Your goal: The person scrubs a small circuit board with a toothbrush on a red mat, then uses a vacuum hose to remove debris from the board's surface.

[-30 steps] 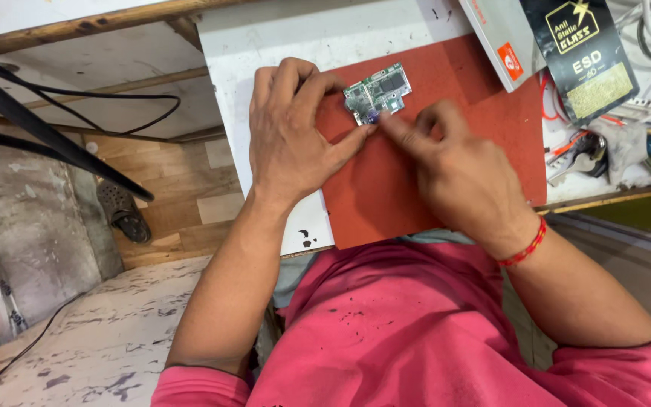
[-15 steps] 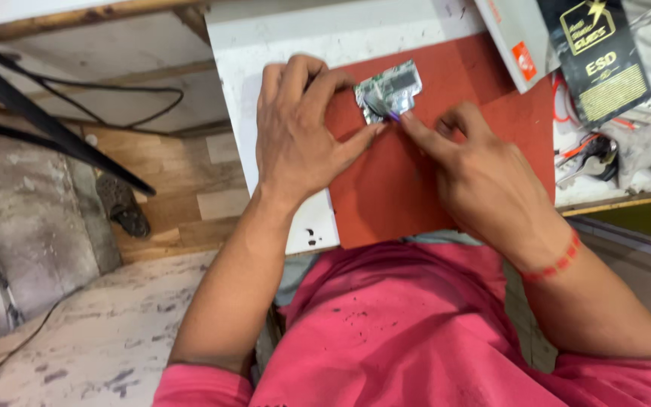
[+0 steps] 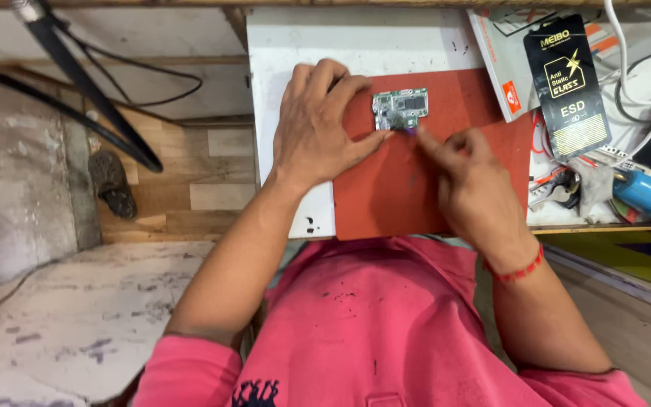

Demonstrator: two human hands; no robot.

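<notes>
circuitry covers the small rectangular green circuit board (image 3: pixel 400 109), which lies flat near the top of the smooth red rubber mat (image 3: pixel 408 188) on the white counter (image 3: pixel 295 45). the left hand (image 3: pixel 318 128) rests palm down with fingers together, its thumb tip pressed to the board's lower left edge. the right hand (image 3: pixel 472 177) is pinched together around something small and purplish at the board's lower edge; what it is cannot be told. a glossy black flat packet (image 3: pixel 566 87) lies well apart, right of the mat.
</notes>
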